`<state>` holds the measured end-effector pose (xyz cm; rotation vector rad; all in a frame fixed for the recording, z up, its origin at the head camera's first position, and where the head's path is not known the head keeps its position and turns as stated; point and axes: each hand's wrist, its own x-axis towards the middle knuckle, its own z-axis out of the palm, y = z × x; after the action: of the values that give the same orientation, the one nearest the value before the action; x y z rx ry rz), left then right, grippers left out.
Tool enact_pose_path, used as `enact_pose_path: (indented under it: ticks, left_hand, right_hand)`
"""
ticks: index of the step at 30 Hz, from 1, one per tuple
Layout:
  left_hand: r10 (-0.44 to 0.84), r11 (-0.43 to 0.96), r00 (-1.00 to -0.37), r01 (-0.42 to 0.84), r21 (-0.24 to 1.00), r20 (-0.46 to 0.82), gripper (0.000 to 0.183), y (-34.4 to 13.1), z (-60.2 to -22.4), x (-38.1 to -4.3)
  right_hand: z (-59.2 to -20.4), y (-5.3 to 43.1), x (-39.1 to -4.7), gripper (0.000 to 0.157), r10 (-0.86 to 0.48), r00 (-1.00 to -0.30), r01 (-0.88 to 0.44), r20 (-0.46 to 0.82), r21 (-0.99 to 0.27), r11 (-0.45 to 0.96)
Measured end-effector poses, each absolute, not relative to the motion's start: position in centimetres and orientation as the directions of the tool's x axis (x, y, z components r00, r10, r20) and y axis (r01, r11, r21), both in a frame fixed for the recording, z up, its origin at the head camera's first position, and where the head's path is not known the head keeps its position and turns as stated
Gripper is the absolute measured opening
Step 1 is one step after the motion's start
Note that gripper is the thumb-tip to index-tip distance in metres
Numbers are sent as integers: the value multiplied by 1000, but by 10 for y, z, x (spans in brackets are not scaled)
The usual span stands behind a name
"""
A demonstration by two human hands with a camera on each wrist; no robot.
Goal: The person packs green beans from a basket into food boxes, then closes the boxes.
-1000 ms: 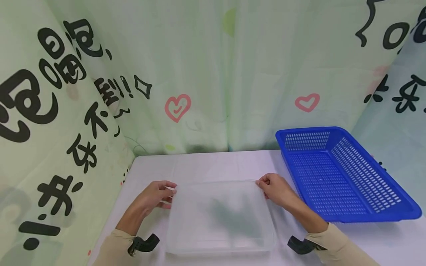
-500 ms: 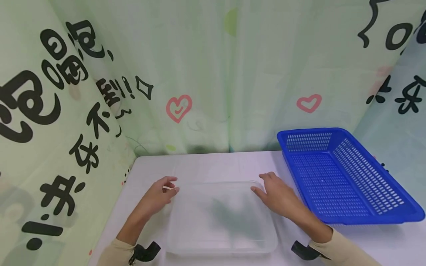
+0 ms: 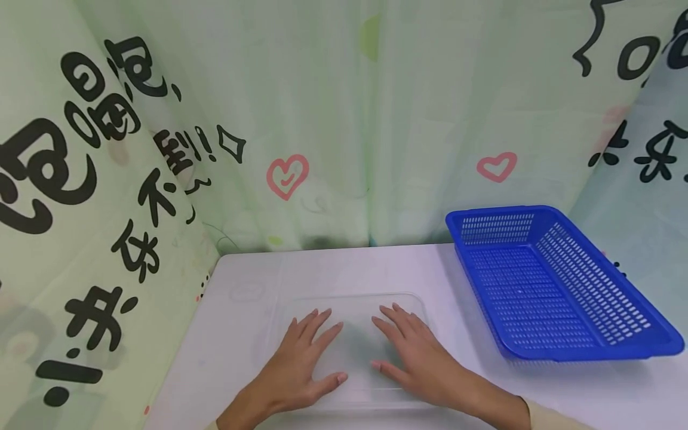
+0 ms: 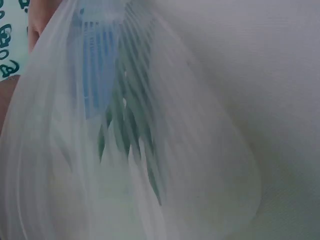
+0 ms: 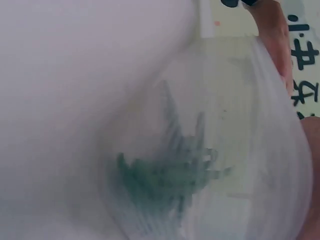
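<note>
A translucent, rectangular lidded plastic box lies at the front middle of the table. Something green and leafy shows blurred through its cloudy wall in the right wrist view, and long green leaf-like shapes show in the left wrist view. Over the left half of the lid my left hand lies palm down, its fingers spread. My right hand is spread the same way over the right half. Neither hand grips anything; the palms' contact with the lid is hidden from above.
A blue perforated plastic basket stands to the right of the box on the white-covered table. Behind and at the sides hangs a pale green curtain with hearts and black lettering.
Both hands have let go of the box's far corners and moved inward and nearer, over the lid, with fingers now spread. The box and basket stay in place.
</note>
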<state>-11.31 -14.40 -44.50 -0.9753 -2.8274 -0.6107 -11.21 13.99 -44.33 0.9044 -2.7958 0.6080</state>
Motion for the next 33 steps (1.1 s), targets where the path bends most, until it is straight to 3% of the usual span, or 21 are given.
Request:
enact_pose_path:
  ticks: [11, 20, 33]
  left_hand:
    - [627, 727, -726, 676, 125, 281, 85, -139, -458, -110]
    - [619, 739, -738, 663, 119, 269, 88, -141, -459, -108]
    - [624, 755, -748, 652, 74, 225, 95, -145, -456, -114]
  right_hand:
    - [-460, 136, -109, 80, -594, -729, -663, 339, -134, 737]
    - [-455, 137, -110, 74, -698, -629, -763, 343, -101, 638]
    - [-454, 138, -110, 83, -643, -732, -674, 225, -105, 731]
